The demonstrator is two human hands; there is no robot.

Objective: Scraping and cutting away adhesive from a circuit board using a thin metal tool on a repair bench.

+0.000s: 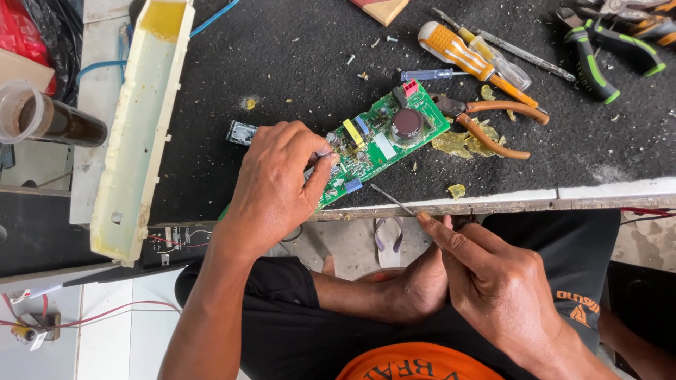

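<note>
A green circuit board [384, 141] with a large dark round capacitor, a red connector and small yellow and blue parts lies tilted on the black bench mat [296, 63]. My left hand [278, 179] presses down on the board's lower left end, fingers curled over it. My right hand [486, 274] pinches a thin metal probe [392, 199] near the bench's front edge. Its tip points at the board's lower edge beside a small blue component.
A long cream plastic housing [141, 127] lies at the left. Orange-handled pliers [493, 119], yellow-handled screwdrivers [458, 53], and green-and-black pliers [598, 56] sit at the back right. Yellowish glue scraps [465, 144] litter the mat. A dark bottle [49, 119] stands far left.
</note>
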